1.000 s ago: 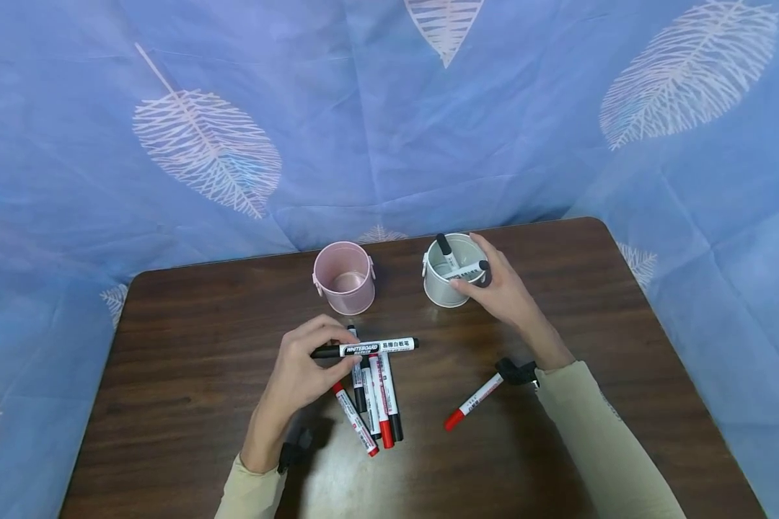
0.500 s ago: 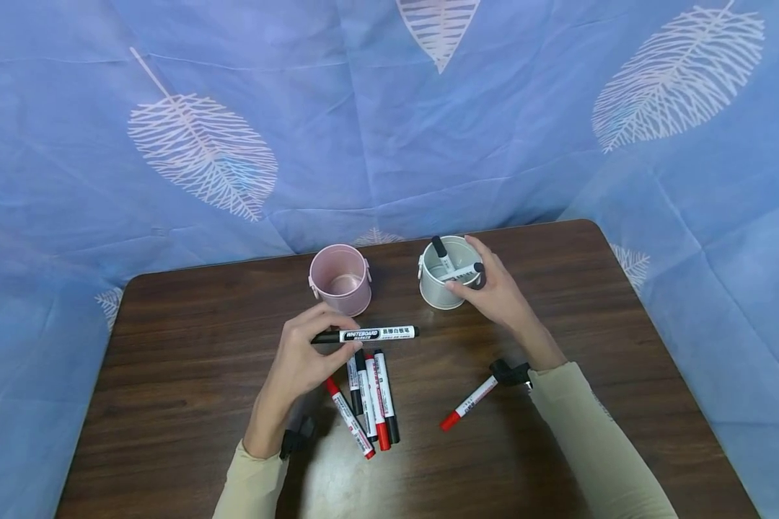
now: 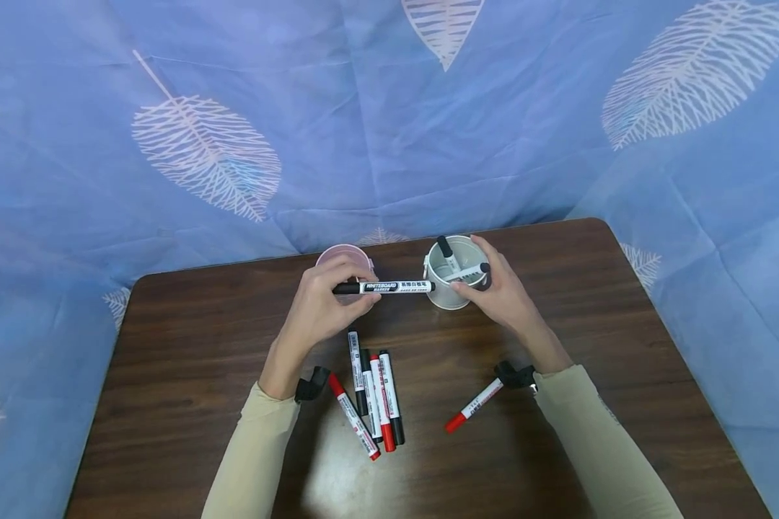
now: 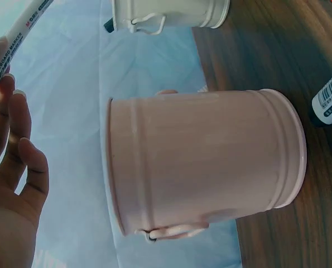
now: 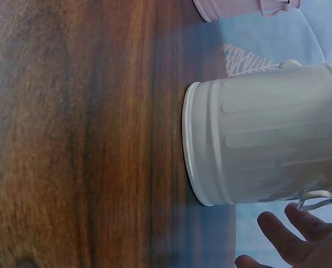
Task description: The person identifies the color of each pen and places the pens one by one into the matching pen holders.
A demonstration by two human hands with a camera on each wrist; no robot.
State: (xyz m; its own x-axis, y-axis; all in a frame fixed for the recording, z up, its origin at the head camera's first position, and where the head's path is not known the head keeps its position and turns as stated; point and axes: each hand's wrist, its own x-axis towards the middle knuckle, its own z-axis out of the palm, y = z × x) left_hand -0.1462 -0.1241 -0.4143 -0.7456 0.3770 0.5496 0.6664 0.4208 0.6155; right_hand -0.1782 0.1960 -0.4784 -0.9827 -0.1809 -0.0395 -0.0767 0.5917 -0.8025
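My left hand (image 3: 324, 301) pinches a black whiteboard marker (image 3: 399, 287) near its black cap, thumb below and fingers above. The marker lies level, its far end overlapping the white bucket's left edge in the head view. Behind that hand is the pink bucket (image 3: 342, 251), mostly hidden in the head view but upright in full in the left wrist view (image 4: 205, 156). My right hand (image 3: 509, 299) grips the right side of the white bucket (image 3: 444, 294), thumb at the front rim, fingers behind. Inside lean two black markers, a steep one (image 3: 449, 252) and a flatter one (image 3: 469, 272).
Several red and black markers (image 3: 379, 404) lie in a loose group in front of the left hand. A red marker (image 3: 482, 398) lies apart, under the right wrist strap (image 3: 514, 375). Both buckets stand near the table's (image 3: 188, 324) back edge, before a blue leaf-patterned cloth (image 3: 337, 144).
My left hand has lifted the black marker from above the marker group and carried it back and right, before the pink bucket. My right hand stays on the white bucket.
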